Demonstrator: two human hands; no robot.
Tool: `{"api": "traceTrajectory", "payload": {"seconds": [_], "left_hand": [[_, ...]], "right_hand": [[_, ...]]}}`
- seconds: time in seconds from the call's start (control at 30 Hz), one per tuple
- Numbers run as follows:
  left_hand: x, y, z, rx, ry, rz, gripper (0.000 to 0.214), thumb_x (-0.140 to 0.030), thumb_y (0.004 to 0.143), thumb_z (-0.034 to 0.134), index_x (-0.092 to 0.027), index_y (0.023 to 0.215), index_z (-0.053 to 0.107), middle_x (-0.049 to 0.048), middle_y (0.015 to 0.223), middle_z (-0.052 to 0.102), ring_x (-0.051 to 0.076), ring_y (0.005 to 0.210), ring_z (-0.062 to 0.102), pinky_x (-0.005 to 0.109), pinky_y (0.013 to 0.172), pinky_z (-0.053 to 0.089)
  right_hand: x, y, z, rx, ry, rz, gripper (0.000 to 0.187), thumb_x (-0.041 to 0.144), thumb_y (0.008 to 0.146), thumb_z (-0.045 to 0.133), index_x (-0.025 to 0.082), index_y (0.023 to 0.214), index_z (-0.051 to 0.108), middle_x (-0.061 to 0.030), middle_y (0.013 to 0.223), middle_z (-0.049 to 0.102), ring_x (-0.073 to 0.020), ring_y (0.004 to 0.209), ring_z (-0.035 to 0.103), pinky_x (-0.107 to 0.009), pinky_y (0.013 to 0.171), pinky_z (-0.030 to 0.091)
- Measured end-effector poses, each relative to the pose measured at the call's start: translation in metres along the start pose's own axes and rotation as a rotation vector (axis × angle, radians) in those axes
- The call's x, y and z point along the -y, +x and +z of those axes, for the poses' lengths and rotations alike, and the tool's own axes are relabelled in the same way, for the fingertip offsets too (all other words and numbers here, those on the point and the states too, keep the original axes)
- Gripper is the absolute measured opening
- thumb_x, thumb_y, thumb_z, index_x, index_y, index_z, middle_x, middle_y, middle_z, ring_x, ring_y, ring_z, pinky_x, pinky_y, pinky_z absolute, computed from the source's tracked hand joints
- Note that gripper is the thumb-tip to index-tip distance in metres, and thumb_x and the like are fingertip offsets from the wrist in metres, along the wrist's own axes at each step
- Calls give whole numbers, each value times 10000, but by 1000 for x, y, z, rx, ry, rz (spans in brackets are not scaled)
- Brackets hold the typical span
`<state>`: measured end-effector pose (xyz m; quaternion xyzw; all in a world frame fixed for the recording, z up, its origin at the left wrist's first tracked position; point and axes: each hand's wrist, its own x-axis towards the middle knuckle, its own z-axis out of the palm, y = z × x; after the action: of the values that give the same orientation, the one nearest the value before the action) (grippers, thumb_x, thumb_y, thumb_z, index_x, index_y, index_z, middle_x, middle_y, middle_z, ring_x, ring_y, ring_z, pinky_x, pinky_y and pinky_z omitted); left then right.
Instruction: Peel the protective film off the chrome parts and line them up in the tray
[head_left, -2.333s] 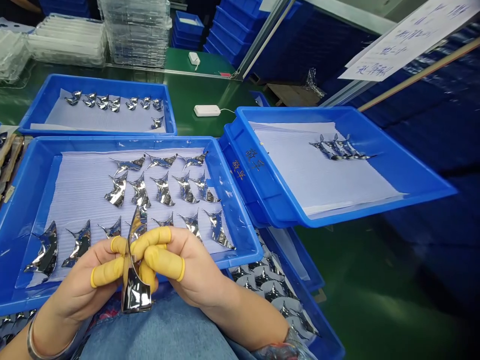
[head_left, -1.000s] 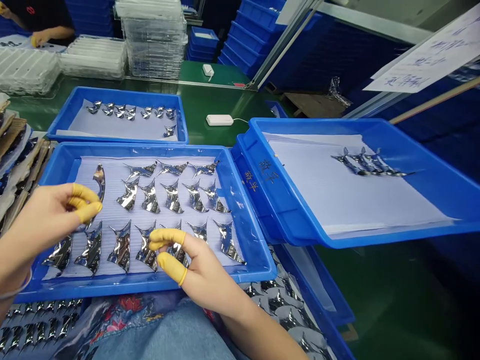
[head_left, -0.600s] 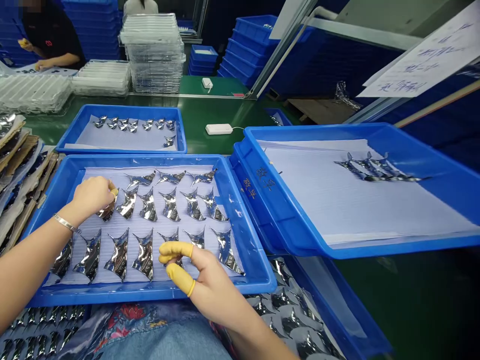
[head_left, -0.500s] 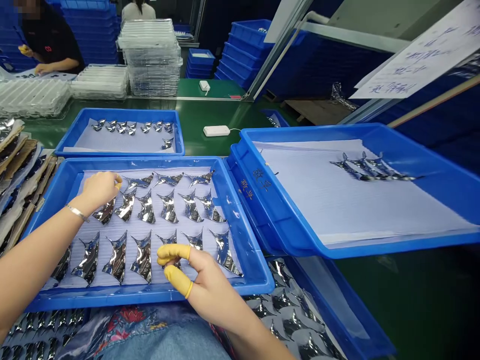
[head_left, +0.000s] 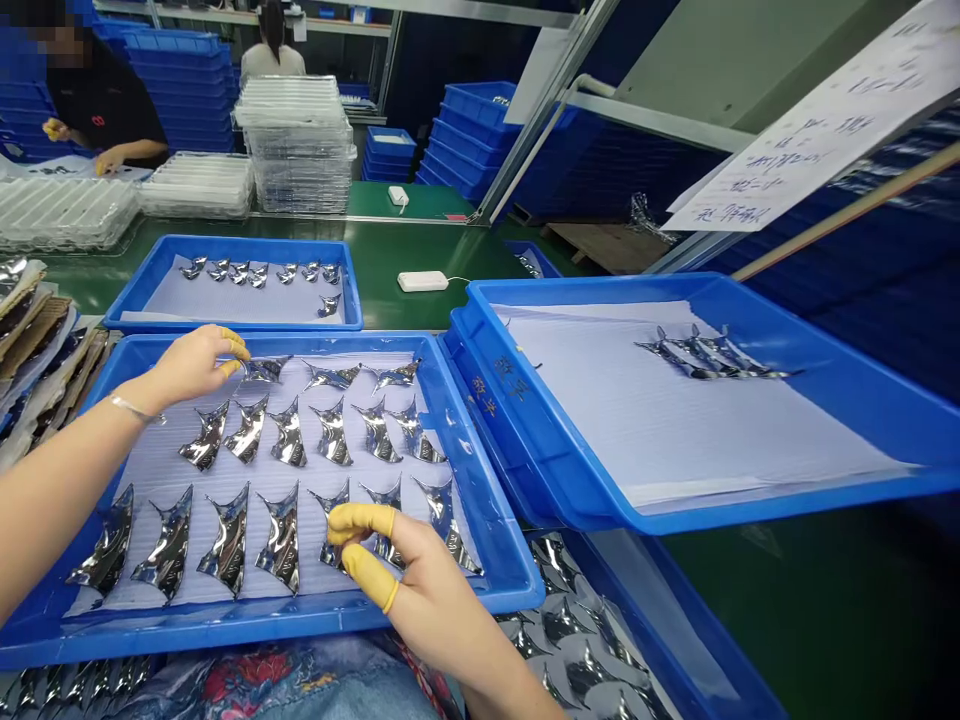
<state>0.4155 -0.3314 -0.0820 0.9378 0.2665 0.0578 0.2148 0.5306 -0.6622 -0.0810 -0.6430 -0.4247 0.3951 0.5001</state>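
Observation:
A blue tray (head_left: 480, 470) lined with white sheet lies in front of me, holding several curved chrome pieces (head_left: 330, 435) in three rows. My left hand (head_left: 196, 362), with yellow finger cots, reaches to the tray's far left corner. Its fingertips are pinched at the left tip of a back-row chrome piece (head_left: 262, 370). My right hand (head_left: 420, 590) rests on the near rim. Its capped thumb and forefinger are apart over a front-row chrome piece (head_left: 330, 535) and hold nothing.
A second blue tray (head_left: 232, 243) with small chrome parts sits behind. A tilted blue tray (head_left: 562, 500) on the right holds a few chrome pieces (head_left: 705, 355). More pieces lie in a lower bin (head_left: 570, 620). Also here: a white device (head_left: 422, 281), stacked clear trays (head_left: 296, 140), a co-worker (head_left: 97, 110).
My left hand carried a chrome piece from both hands to the middle row's left end, set it down, then moved up to the back row. My right hand stayed by the front row.

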Motion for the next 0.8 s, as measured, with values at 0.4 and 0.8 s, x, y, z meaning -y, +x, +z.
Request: {"api": "traceTrajectory", "payload": {"seconds": [0.4, 0.8], "left_hand": [[-97, -106, -13, 281, -1143, -244, 168, -346, 659, 723, -185, 669, 771, 62, 587, 683, 145, 481, 571, 230, 448, 465], [-116, -130, 12, 406, -1417, -291, 205, -366, 748, 803, -200, 862, 768, 19, 694, 760, 119, 604, 685, 149, 564, 532]], "right_hand": [[14, 22, 25, 202, 67, -204, 258, 304, 907, 591, 206, 1129, 680, -77, 1054, 713, -196, 964, 652, -378, 893, 520], [12, 13, 35, 355, 471, 27, 196, 346, 821, 697, 153, 845, 671, -18, 753, 632, -120, 698, 568, -274, 724, 493]]}}
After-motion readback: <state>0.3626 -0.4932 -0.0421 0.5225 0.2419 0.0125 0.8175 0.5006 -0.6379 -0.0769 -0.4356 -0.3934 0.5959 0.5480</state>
